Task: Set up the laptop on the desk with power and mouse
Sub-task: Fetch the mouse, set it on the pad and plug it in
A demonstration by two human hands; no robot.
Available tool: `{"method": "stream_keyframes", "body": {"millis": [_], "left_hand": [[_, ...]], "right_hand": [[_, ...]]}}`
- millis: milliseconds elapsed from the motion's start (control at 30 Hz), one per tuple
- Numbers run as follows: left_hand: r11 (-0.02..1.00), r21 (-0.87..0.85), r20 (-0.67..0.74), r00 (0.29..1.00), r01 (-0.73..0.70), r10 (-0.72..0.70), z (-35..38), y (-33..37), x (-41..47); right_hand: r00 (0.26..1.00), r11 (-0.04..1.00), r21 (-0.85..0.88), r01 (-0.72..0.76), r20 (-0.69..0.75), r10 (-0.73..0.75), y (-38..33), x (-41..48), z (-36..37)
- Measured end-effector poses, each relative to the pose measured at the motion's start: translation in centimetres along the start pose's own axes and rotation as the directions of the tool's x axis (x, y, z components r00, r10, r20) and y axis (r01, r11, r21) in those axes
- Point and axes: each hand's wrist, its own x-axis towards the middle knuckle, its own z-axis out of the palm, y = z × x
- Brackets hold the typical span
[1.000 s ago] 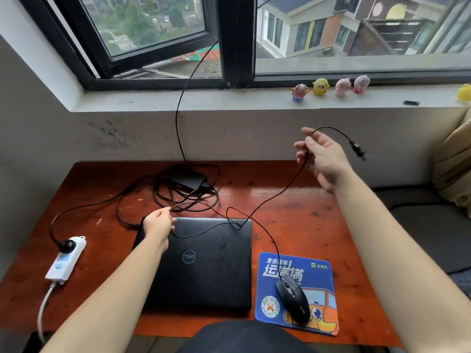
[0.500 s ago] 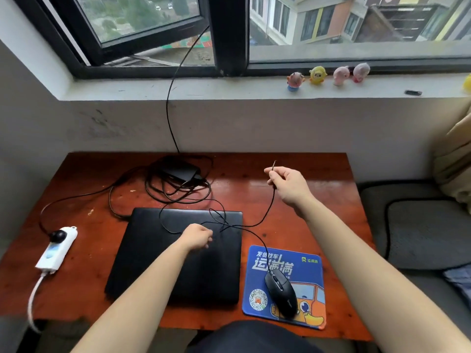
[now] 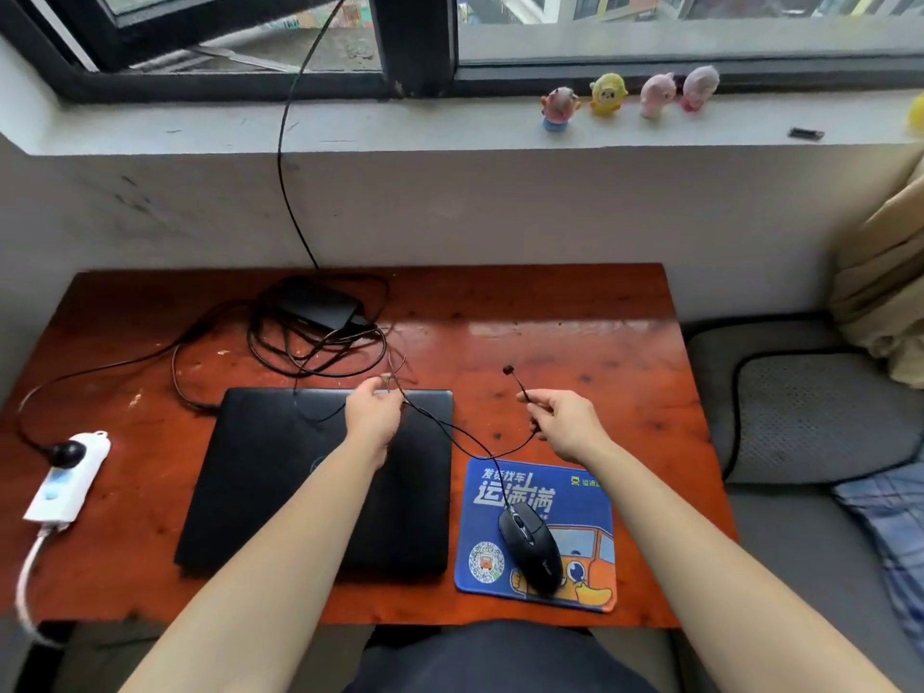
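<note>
Mouse cable (image 3: 452, 432) pinched in right hand (image 3: 567, 425); left hand (image 3: 372, 415) likewise.

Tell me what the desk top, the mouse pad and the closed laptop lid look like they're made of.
Desk top: looks like reddish-brown wood under a glossy varnish, since grain, dark spots and window glare show.
Mouse pad: probably cloth-faced with a printed cartoon; it is matte, with a stitched-looking edge.
Laptop: its lid is matte black with a faint sheen; plastic or coated metal, I cannot tell which.
</note>
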Motion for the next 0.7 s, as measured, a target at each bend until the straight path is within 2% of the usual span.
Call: {"method": "stream_keyframes", "body": {"millis": [67,133,200,267,333,400,500,567,633,700], "left_hand": [[0.952,0.218,0.018,0.976,-0.217,0.218,-0.9,1.4,-0.4],[0.822,0.429,0.058,0.919,-0.375,0.389,-1.8,3.1,-0.8],[0.657,0.602,0.082,0.854,-0.454,0.514,-2.5,4.5,-1.2],[0.585,0.666,0.066,0.818,-0.463,0.572,-3.2,5.8,-1.5],[0.636,0.628,0.009,0.822,-0.448,0.570,-3.7,7.0,-1.6],[0.750,0.523,-0.089,0.849,-0.404,0.520,-4.2,8.1,-1.5],[0.927,0.238,-0.245,0.905,-0.291,0.347,-5.0,9.2,-1.3],[0.956,0.113,-0.304,0.907,-0.269,0.291,-5.9,9.5,-1.1],[0.956,0.075,-0.352,0.889,-0.285,0.293,-7.0,9.7,-0.9],[0.950,0.074,-0.384,0.870,-0.304,0.308,-8.1,9.7,-0.8]], "right_hand": [[0.995,0.983,-0.154,0.101,0.027,-0.098,0.3,0.1,0.4],[0.976,0.959,-0.183,0.217,0.022,-0.216,0.3,0.1,0.7],[0.948,0.923,-0.229,0.310,0.006,-0.317,0.1,0.2,0.8],[0.926,0.856,-0.363,0.369,0.061,-0.373,-0.4,0.5,0.9],[0.914,0.816,-0.411,0.407,0.175,-0.367,-1.0,0.7,1.5],[0.898,0.814,-0.394,0.427,0.289,-0.332,-1.7,1.1,2.6],[0.876,0.807,-0.421,0.414,0.424,-0.228,-2.6,1.3,4.5],[0.872,0.858,-0.384,0.341,0.470,-0.136,-2.8,1.0,5.4],[0.875,0.947,-0.248,0.206,0.481,-0.064,-2.5,0.5,6.3],[0.901,0.985,-0.139,0.101,0.433,-0.031,-2.1,0.1,6.7]]}}
